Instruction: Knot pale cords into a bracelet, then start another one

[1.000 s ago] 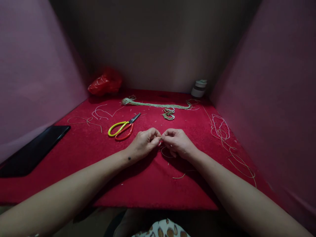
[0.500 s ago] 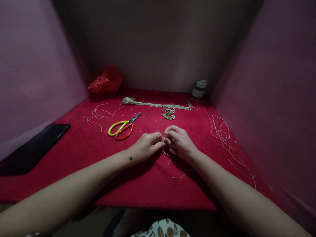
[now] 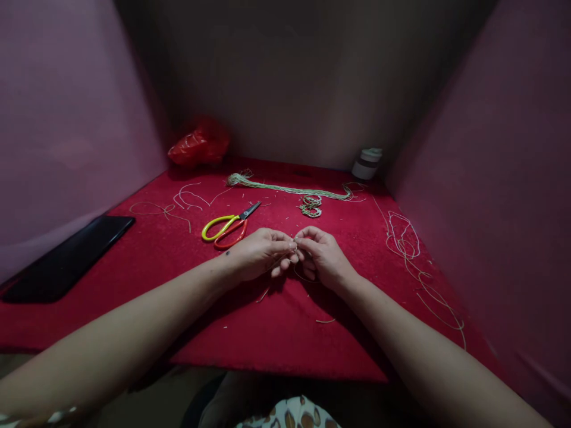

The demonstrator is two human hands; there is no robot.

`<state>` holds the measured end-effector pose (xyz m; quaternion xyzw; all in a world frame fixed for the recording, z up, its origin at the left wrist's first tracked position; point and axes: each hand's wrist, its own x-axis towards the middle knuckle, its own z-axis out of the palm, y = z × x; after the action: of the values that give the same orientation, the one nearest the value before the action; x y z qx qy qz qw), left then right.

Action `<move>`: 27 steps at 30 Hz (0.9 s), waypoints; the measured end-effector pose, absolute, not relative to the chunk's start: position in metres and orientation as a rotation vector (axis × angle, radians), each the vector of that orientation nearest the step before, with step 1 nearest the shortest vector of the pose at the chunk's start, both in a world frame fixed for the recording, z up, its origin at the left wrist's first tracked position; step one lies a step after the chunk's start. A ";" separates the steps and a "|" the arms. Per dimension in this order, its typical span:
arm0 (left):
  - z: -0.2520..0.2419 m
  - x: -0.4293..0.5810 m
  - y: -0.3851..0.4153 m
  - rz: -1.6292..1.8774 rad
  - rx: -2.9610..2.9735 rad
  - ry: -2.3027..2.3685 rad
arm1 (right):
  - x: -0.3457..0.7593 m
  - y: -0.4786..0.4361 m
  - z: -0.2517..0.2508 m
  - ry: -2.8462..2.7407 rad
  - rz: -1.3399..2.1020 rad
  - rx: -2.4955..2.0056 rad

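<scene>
Cord piece [image 3: 296,257] sits pinched between both hands at table centre, just above red cloth [image 3: 250,321]; thin, pale, waxy-looking, mostly hidden by fingers, a short loop shows under right hand [image 3: 325,257]; left hand [image 3: 261,254] thumb + forefinger closed on one end, right hand fingertips closed on the other, tips touching; rest of fingers curled in. Risks, judged: cord is fine and slick, grip area tiny, so it could slip out and any knot or twist could loosen; if dropped it lands among loose offcuts [image 3: 323,321] of same colour, hard to re-find; dim light + fingers blocking view make mis-threading likely; scissors [image 3: 229,225] lie near left hand, blades pointing away, snag chance low.
</scene>
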<state>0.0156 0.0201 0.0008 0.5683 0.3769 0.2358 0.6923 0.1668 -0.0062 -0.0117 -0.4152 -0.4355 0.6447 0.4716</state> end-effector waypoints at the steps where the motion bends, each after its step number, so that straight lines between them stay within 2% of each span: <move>1: 0.000 0.016 0.020 0.523 1.286 0.877 | 0.166 -0.006 -0.011 -1.062 1.579 -1.033; 9: 0.018 0.000 0.027 0.385 1.531 1.063 | 0.164 0.004 -0.012 -1.019 1.543 -1.114; 13: 0.034 -0.026 0.042 0.220 2.107 1.190 | 0.165 0.006 -0.014 -1.027 1.550 -1.127; 15: 0.037 -0.035 0.049 0.386 2.452 1.362 | 0.164 0.005 -0.013 -1.029 1.557 -1.125; 17: 0.034 -0.034 0.051 0.714 2.627 1.461 | 0.162 0.004 -0.011 -1.028 1.559 -1.121; 19: 0.028 -0.025 0.047 0.938 2.466 1.400 | 0.160 0.003 -0.009 -1.021 1.562 -1.119; 20: 0.023 -0.018 0.045 0.931 2.264 1.329 | 0.160 0.003 -0.008 -1.015 1.562 -1.118; 24: 0.004 0.010 0.033 0.586 1.497 1.022 | 0.159 0.003 -0.009 -1.016 1.557 -1.094; 27: -0.005 0.018 0.030 0.586 1.351 0.992 | 0.159 0.003 -0.013 -1.029 1.571 -1.075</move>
<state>0.0177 0.0296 -0.0045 0.5903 0.4332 0.2562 0.6311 0.1593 0.0033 -0.0129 -0.4387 -0.4196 0.6411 0.4695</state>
